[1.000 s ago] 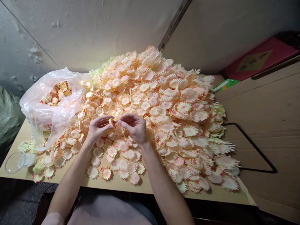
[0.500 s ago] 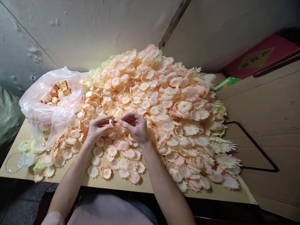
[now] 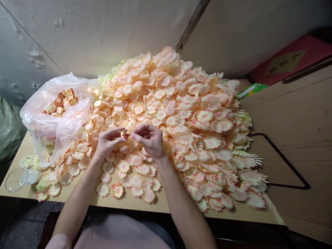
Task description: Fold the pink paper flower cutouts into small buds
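Observation:
Between the thumb and fingers of my left hand (image 3: pixel 110 141) is a small curled artificial flower (image 3: pixel 123 133), yellowish with red tips. My right hand (image 3: pixel 149 139) is closed in a pinch just to its right; whatever its fingertips hold, if anything, is too small to make out. Under and beyond both hands spreads a big heap of artificial flower petals (image 3: pixel 171 121), pale cream and pink discs with toothed edges. One disc with stronger red edging (image 3: pixel 117 190) lies near the front of the table.
A clear plastic bag (image 3: pixel 46 128) at the left contains tightly curled flower pieces (image 3: pixel 63 102). Near the table's (image 3: pixel 85 195) left corner is a round clear container (image 3: pixel 17 180). Cardboard (image 3: pixel 298 138) with a black metal bar (image 3: pixel 285 160) stands at the right. The wall (image 3: pixel 116 31) rises behind.
The hands and the small flower are nearly where they were. The view has shifted very slightly.

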`<act>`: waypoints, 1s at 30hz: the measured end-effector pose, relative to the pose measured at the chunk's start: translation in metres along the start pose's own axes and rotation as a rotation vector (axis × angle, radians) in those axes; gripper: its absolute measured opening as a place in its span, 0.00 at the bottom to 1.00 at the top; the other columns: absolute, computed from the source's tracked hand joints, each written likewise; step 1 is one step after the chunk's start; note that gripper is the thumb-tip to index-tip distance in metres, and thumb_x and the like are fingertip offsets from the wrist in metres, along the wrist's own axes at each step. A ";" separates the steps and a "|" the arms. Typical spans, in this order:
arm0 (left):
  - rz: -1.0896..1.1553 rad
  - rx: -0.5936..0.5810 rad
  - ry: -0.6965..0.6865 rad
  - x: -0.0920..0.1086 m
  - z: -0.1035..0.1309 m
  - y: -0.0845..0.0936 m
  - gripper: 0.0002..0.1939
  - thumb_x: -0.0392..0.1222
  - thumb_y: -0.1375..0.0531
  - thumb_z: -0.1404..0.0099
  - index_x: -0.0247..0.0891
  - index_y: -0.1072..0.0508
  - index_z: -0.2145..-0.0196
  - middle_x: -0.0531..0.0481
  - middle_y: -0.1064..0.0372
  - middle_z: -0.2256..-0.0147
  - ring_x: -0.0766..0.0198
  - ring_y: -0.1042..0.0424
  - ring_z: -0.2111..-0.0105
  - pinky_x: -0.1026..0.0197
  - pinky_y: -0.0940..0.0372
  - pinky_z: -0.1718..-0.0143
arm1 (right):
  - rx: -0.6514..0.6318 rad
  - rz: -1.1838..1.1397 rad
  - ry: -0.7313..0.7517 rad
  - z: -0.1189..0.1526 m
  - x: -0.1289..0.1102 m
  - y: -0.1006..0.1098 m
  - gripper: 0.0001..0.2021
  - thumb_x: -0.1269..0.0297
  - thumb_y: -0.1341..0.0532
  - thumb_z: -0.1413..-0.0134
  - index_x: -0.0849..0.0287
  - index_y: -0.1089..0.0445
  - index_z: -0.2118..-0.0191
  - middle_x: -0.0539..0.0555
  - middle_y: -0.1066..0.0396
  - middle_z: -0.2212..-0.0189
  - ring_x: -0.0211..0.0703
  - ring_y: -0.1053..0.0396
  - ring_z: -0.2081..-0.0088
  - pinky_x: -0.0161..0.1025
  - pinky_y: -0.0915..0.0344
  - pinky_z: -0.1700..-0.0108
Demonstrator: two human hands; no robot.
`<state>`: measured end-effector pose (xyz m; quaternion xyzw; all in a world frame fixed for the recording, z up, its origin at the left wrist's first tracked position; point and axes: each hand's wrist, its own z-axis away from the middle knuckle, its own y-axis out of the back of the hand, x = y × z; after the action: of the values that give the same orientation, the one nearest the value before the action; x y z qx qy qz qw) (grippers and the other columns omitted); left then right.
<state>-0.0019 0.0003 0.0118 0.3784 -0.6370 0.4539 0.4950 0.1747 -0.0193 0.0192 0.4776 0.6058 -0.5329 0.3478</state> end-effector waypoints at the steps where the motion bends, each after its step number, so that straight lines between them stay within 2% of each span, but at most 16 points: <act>1: -0.002 0.001 0.002 0.000 0.000 0.000 0.23 0.42 0.27 0.52 0.37 0.21 0.57 0.43 0.21 0.61 0.54 0.21 0.61 0.57 0.25 0.58 | 0.002 -0.008 -0.006 0.000 0.000 0.000 0.13 0.64 0.27 0.61 0.57 0.32 0.72 0.48 0.25 0.73 0.36 0.27 0.71 0.37 0.27 0.62; 7: -0.004 0.004 0.018 -0.003 -0.001 0.002 0.24 0.41 0.27 0.53 0.37 0.21 0.56 0.44 0.20 0.63 0.57 0.21 0.64 0.59 0.25 0.61 | -0.002 -0.059 -0.056 0.001 -0.001 0.001 0.14 0.66 0.26 0.62 0.56 0.31 0.72 0.46 0.24 0.74 0.37 0.26 0.68 0.37 0.26 0.60; 12: 0.036 0.005 0.045 -0.001 0.000 0.001 0.22 0.41 0.26 0.54 0.36 0.20 0.59 0.45 0.20 0.65 0.56 0.20 0.67 0.58 0.24 0.63 | 0.020 -0.076 -0.077 0.001 -0.001 0.001 0.14 0.66 0.25 0.64 0.56 0.31 0.72 0.47 0.23 0.73 0.37 0.26 0.70 0.36 0.26 0.63; 17: 0.087 -0.014 0.074 0.001 0.001 -0.001 0.23 0.43 0.27 0.53 0.37 0.20 0.58 0.44 0.20 0.64 0.55 0.20 0.65 0.57 0.24 0.61 | -0.007 -0.116 -0.078 0.002 -0.003 0.001 0.13 0.68 0.26 0.62 0.56 0.30 0.72 0.47 0.22 0.72 0.35 0.26 0.71 0.35 0.27 0.63; 25: 0.033 0.007 0.107 0.000 0.003 -0.001 0.23 0.45 0.28 0.50 0.37 0.21 0.55 0.44 0.20 0.62 0.53 0.20 0.63 0.53 0.24 0.58 | 0.013 -0.086 -0.076 0.001 -0.004 0.002 0.13 0.66 0.26 0.62 0.56 0.31 0.73 0.47 0.23 0.72 0.36 0.26 0.71 0.36 0.27 0.62; 30: 0.019 -0.009 0.122 -0.005 0.004 0.003 0.28 0.45 0.28 0.49 0.38 0.24 0.50 0.45 0.20 0.61 0.54 0.21 0.62 0.51 0.25 0.55 | 0.046 -0.074 -0.104 0.001 -0.005 0.000 0.12 0.65 0.25 0.64 0.57 0.30 0.75 0.47 0.23 0.75 0.36 0.27 0.76 0.35 0.27 0.69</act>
<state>-0.0051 -0.0022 0.0059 0.3418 -0.6111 0.4780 0.5303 0.1758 -0.0217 0.0235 0.4346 0.5918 -0.5830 0.3478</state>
